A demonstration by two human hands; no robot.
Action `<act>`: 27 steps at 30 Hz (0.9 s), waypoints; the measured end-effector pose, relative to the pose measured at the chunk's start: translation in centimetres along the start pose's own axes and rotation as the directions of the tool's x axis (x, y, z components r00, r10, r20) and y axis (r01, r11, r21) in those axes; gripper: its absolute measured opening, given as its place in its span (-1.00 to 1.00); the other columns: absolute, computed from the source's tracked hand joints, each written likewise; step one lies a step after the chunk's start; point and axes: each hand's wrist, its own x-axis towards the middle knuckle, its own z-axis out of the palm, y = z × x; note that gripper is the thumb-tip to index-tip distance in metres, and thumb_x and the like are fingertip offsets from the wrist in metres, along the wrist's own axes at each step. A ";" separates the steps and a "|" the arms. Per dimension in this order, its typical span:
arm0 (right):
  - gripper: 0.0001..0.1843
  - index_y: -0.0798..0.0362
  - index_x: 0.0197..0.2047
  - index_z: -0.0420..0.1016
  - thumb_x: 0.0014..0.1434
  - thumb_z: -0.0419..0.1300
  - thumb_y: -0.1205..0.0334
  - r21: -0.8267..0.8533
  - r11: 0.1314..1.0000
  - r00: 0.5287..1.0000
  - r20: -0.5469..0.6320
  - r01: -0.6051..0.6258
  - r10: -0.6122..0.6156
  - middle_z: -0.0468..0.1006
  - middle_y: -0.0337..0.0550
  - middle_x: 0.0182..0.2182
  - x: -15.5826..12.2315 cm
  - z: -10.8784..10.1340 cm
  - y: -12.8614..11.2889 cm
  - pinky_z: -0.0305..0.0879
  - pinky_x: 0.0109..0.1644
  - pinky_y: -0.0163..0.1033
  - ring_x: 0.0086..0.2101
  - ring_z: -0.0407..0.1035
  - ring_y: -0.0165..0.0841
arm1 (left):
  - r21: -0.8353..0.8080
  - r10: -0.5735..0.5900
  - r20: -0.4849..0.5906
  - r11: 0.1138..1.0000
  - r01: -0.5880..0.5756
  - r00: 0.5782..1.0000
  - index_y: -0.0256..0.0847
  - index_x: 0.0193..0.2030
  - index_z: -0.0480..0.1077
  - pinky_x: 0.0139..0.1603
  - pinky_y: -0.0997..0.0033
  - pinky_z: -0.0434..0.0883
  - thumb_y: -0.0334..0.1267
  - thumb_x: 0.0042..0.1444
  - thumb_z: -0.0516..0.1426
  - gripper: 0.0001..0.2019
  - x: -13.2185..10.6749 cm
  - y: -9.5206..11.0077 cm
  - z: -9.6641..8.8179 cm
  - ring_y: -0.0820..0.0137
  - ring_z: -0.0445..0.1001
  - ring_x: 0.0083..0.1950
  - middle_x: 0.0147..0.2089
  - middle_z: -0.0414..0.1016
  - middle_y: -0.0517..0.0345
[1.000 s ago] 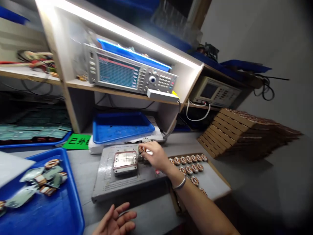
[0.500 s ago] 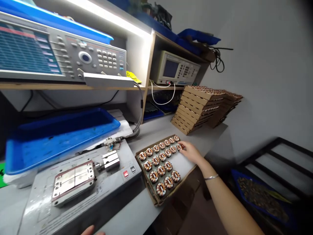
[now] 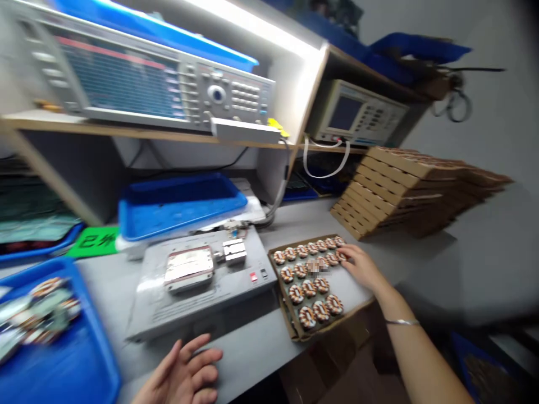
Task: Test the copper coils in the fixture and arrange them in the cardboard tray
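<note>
My right hand [image 3: 361, 268] rests on a cardboard tray [image 3: 359, 294] of small copper-wound ring coils [image 3: 309, 287]. Its fingertips touch coils near the tray's far right end, with the fingers curled over them; whether one is gripped is hidden by blur. My left hand [image 3: 183, 373] lies flat and spread on the grey bench near its front edge, holding nothing. Between the hands sits a grey test fixture [image 3: 197, 286] with a metal clamp block [image 3: 188, 268] on top.
A blue tray [image 3: 180, 206] sits behind the fixture. Another blue tray [image 3: 63, 359] at left holds coils and green boards. Test instruments [image 3: 160, 84] [image 3: 357, 115] stand on the shelf. Stacked cardboard trays [image 3: 404, 191] fill the back right.
My right hand left the fixture, went to the coil tray's far right end and stays there. The view swung right, then back left, bringing my left hand and the left blue tray back in.
</note>
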 end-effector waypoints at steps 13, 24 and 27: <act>-0.65 -0.04 0.01 0.35 0.16 0.00 0.18 0.082 0.774 0.773 0.049 0.628 -0.632 0.41 -0.05 -0.04 5.8 0.2 -25.4 0.23 0.06 -0.04 -0.04 0.30 -0.20 | 0.903 0.892 0.126 -0.285 0.323 0.433 -0.31 -0.02 0.32 0.10 -0.05 0.11 -0.01 0.05 -0.02 -0.54 -11.0 16.0 -7.4 -0.06 0.19 0.11 0.08 0.27 -0.24; -0.81 0.09 -0.23 0.42 0.17 0.00 0.39 0.072 0.042 0.019 0.297 0.997 -0.955 0.46 -0.10 -0.22 1.5 17.6 -51.2 0.18 -0.25 -0.16 -0.20 0.26 -0.24 | 0.792 0.864 0.100 -0.369 0.487 0.493 -0.23 -0.03 0.28 -0.10 0.26 0.27 -0.08 0.10 -0.07 -0.62 -10.6 16.8 -13.4 0.18 0.33 -0.05 -0.08 0.38 -0.08; -0.82 0.11 -0.32 0.41 0.18 -0.01 0.39 0.022 0.031 0.022 0.322 0.999 -0.947 0.46 -0.07 -0.30 1.3 19.0 -52.4 0.15 -0.25 -0.14 -0.22 0.24 -0.22 | 0.792 0.874 0.064 -0.339 0.508 0.482 -0.18 0.04 0.22 -0.21 0.30 0.30 -0.14 0.10 -0.10 -0.62 -10.8 17.2 -13.3 0.22 0.38 -0.11 -0.07 0.37 -0.02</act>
